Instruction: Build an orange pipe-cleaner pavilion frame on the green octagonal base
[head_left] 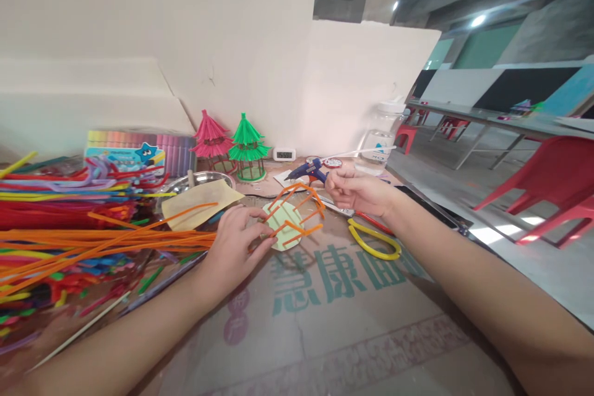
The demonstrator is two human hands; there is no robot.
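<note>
My left hand (244,232) pinches the near left side of an orange pipe-cleaner frame (320,203). Its thin posts stand over a pale green round base (281,241). Behind it, my right hand (350,189) closes around the handle of a blue hot glue gun (306,169), whose nozzle points left above the frame's far side. A long white glue stick (362,151) shows behind the gun. Scissors with yellow and red handles (375,242) lie just below my right wrist.
Orange pipe cleaners (116,241) and other coloured ones pile up at left. A metal dish (223,180) bears a yellowish sheet (199,203). Behind stand pink (211,139) and green (248,142) pavilions, a marker set (139,154), a small clock (284,154) and a water bottle (378,139).
</note>
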